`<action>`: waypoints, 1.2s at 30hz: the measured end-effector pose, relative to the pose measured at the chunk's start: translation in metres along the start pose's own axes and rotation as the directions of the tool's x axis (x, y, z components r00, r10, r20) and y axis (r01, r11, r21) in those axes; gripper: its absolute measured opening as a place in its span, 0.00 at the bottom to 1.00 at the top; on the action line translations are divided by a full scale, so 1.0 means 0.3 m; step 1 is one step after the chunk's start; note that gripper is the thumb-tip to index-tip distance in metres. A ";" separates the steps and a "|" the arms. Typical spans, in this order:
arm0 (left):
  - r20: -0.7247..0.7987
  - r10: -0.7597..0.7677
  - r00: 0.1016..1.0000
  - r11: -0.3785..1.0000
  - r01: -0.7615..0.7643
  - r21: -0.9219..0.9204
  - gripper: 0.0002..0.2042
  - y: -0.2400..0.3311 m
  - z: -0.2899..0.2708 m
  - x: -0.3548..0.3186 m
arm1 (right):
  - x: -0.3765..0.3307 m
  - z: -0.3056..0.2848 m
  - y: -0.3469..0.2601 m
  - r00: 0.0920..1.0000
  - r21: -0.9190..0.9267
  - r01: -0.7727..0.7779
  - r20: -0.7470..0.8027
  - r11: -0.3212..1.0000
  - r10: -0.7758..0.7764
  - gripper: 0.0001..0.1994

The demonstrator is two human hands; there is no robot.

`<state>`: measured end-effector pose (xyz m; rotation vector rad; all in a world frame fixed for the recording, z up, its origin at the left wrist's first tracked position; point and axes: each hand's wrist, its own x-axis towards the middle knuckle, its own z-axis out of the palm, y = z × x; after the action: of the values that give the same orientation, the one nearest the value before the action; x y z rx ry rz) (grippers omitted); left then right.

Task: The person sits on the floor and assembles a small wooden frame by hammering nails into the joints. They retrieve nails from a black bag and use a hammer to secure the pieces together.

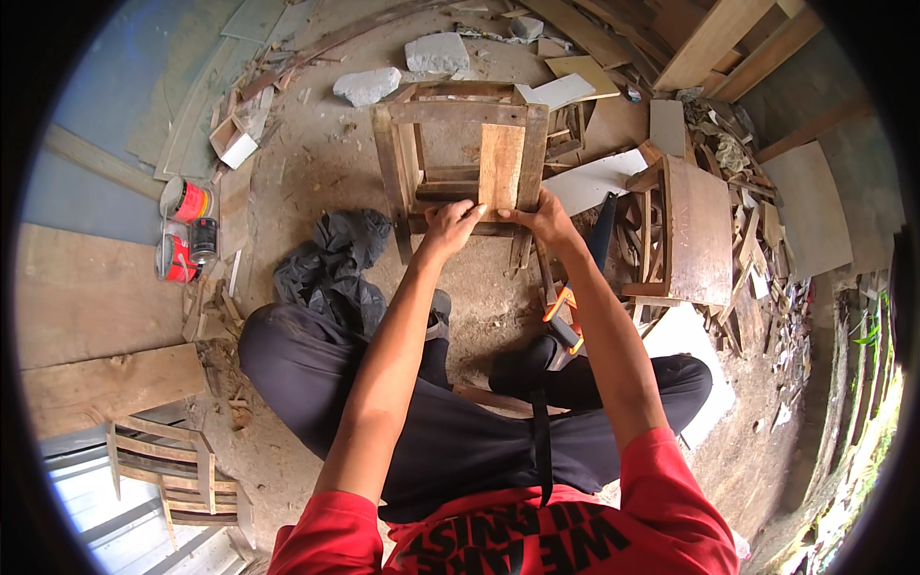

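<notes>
A wooden chair frame stands on the floor in front of me, its top partly open. One light-brown board lies lengthwise over the right part of that opening. My left hand pinches the near end of the board at its left corner, thumb and fingers closed. At the right corner, my right hand has its thumb on the board's near end and its fingers curled round the frame's side. The fingers' undersides are hidden. A handsaw with an orange and black handle lies beside my right forearm.
A crumpled black plastic bag lies left of the frame. Paint cans stand farther left. To the right are a wooden stool and piled wood scraps. Concrete chunks lie beyond the frame.
</notes>
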<state>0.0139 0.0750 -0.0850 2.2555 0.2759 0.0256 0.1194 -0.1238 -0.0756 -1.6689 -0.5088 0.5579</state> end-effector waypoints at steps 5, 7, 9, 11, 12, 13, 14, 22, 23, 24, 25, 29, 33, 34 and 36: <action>-0.064 -0.049 0.997 0.999 0.048 -0.025 0.38 -0.027 0.033 0.026 | 0.006 -0.003 -0.016 0.997 -0.002 0.034 0.063 0.999 -0.034 0.27; -0.124 -0.028 0.992 0.999 0.025 -0.026 0.40 -0.026 0.048 0.024 | 0.010 -0.004 -0.018 0.999 -0.008 0.004 0.054 1.000 -0.004 0.26; -0.131 -0.040 0.991 0.999 0.040 -0.007 0.41 -0.019 0.049 0.033 | 0.006 -0.007 -0.015 0.999 -0.012 -0.010 0.049 1.000 0.010 0.24; -0.130 -0.050 0.990 0.999 0.047 -0.024 0.41 -0.041 0.043 0.044 | 0.010 0.002 -0.041 0.998 -0.013 0.003 0.059 1.000 -0.002 0.19; -0.130 -0.055 0.990 0.998 0.051 -0.032 0.42 -0.053 0.038 0.048 | 0.017 0.011 -0.044 0.998 -0.012 0.003 0.060 1.000 -0.002 0.21; -0.101 -0.066 0.993 0.998 0.065 -0.016 0.42 -0.039 0.034 0.048 | 0.019 0.004 -0.034 0.999 -0.014 -0.004 0.051 1.000 0.005 0.23; -0.071 -0.077 0.994 0.997 0.078 0.001 0.42 -0.027 0.027 0.050 | 0.019 -0.002 -0.024 0.999 -0.015 -0.010 0.042 1.000 0.011 0.24; -0.087 0.032 0.996 0.996 -0.025 0.085 0.36 0.029 0.045 0.042 | -0.002 0.020 -0.002 0.992 0.051 0.047 -0.118 0.998 -0.040 0.32; -0.114 0.039 0.993 0.995 -0.029 0.092 0.35 0.020 0.058 0.039 | -0.006 0.041 -0.015 0.985 0.092 0.025 -0.172 0.995 -0.008 0.34; -0.140 0.046 0.989 0.994 -0.032 0.100 0.34 0.009 0.071 0.036 | -0.022 0.056 -0.027 0.981 0.021 -0.047 -0.187 0.999 0.050 0.39; -0.146 0.051 0.988 0.994 -0.036 0.104 0.35 0.003 0.082 0.039 | -0.024 0.062 -0.028 0.982 0.029 -0.014 -0.189 0.999 0.019 0.40; -0.147 0.052 0.988 0.993 -0.036 0.109 0.35 0.023 0.106 0.044 | -0.018 0.052 -0.006 0.980 0.075 0.017 -0.200 0.997 -0.002 0.42; -0.227 0.114 0.967 0.990 -0.090 0.112 0.34 0.026 0.122 0.043 | 0.011 0.054 0.035 0.969 0.077 0.082 -0.238 0.994 -0.062 0.37; -0.194 0.078 0.978 0.996 -0.066 0.063 0.33 0.034 0.114 0.037 | 0.010 0.056 0.039 0.972 0.079 0.095 -0.222 0.992 -0.075 0.36; -0.115 0.016 0.993 0.999 -0.021 -0.037 0.32 0.075 0.084 0.016 | -0.013 0.054 0.029 0.975 0.080 0.118 -0.201 0.990 -0.100 0.35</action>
<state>0.0257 0.0428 -0.0845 2.2223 0.3128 0.1689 0.1065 -0.1149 -0.0861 -1.5789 -0.4210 0.3268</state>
